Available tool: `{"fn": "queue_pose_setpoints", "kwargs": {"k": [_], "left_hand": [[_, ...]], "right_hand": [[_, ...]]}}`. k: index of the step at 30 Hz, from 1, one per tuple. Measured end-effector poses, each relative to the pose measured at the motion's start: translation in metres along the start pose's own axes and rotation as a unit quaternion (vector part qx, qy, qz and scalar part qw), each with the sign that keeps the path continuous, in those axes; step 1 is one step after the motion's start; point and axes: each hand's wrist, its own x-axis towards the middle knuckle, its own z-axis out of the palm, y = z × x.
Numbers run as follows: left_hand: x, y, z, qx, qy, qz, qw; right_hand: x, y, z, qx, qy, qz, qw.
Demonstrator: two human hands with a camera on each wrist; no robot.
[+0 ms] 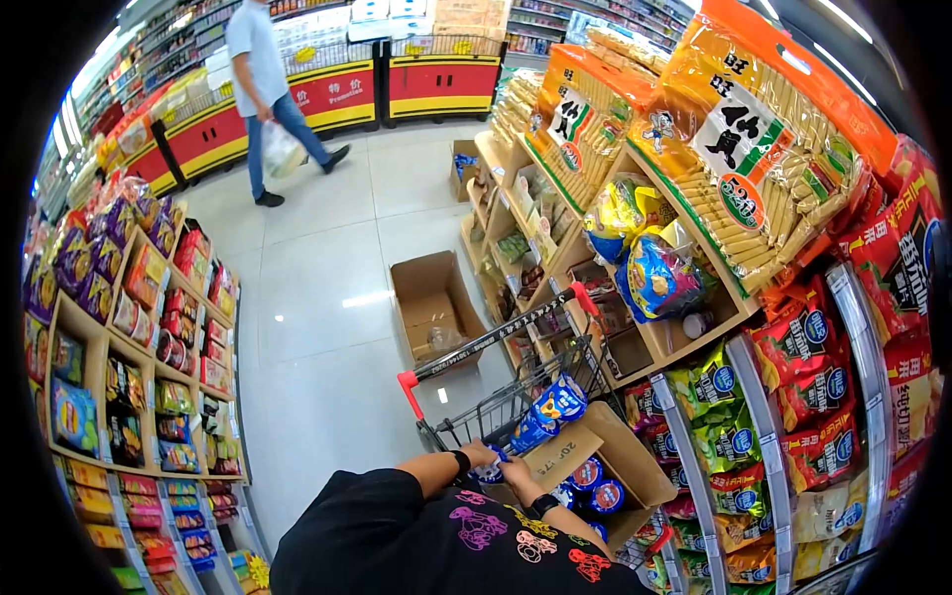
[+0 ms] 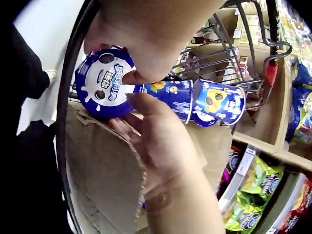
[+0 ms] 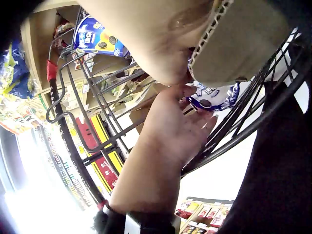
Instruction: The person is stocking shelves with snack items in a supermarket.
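Observation:
A blue tub [image 1: 488,472] with a white and blue round lid [image 2: 108,80] is gripped from both sides, its lid facing the left wrist camera. My left hand [image 1: 478,455] [image 2: 141,51] holds one side, thumb over the lid. Across from it, my right hand [image 1: 517,475] [image 2: 163,139] has its thumb at the lid's edge and fingers beneath. Just beyond lie more blue tubs [image 1: 535,428] [image 2: 219,101], on their sides. Tubs with round lids [image 1: 606,495] stand inside an open cardboard box [image 1: 635,466]. In the right wrist view, a cardboard flap [image 3: 234,46] partly covers the held tub.
The wire cart [image 1: 486,405] has a black handle [image 1: 491,339] with red ends. An open carton [image 1: 436,302] sits on the floor beyond it. Snack shelves [image 1: 714,397] line the right, more shelves [image 1: 149,367] the left. A person [image 1: 260,99] with a bag walks near red promotion bins.

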Motion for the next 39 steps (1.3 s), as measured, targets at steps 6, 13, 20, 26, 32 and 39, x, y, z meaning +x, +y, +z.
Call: {"fn": "queue_pose_setpoints", "kwargs": {"k": [6, 13, 20, 26, 32, 39], "left_hand": [[-0.024, 0.006, -0.006, 0.059, 0.057, 0.122, 0.989], [-0.063, 0.054, -0.064, -0.099, -0.031, 0.201, 0.974], [-0.198, 0.146, -0.047, -0.320, -0.083, 0.424, 0.843], [-0.208, 0.157, 0.056, -0.360, -0.307, 0.392, 0.789], [-0.168, 0.124, 0.122, -0.216, -0.347, 0.291, 0.865], [-0.129, 0.077, 0.114, 0.164, -0.053, 0.356, 0.918]], "right_hand": [[0.034, 0.036, -0.006, 0.149, 0.006, 0.034, 0.988], [-0.043, -0.022, -0.083, 0.358, -0.020, -0.056, 0.932], [-0.161, -0.049, -0.161, 0.502, 0.053, -0.196, 0.841], [-0.196, 0.023, -0.180, 0.669, 0.066, -0.259, 0.694], [-0.194, 0.093, -0.169, 0.693, 0.101, -0.141, 0.700], [-0.160, 0.099, -0.128, 0.676, 0.130, 0.065, 0.722]]}}
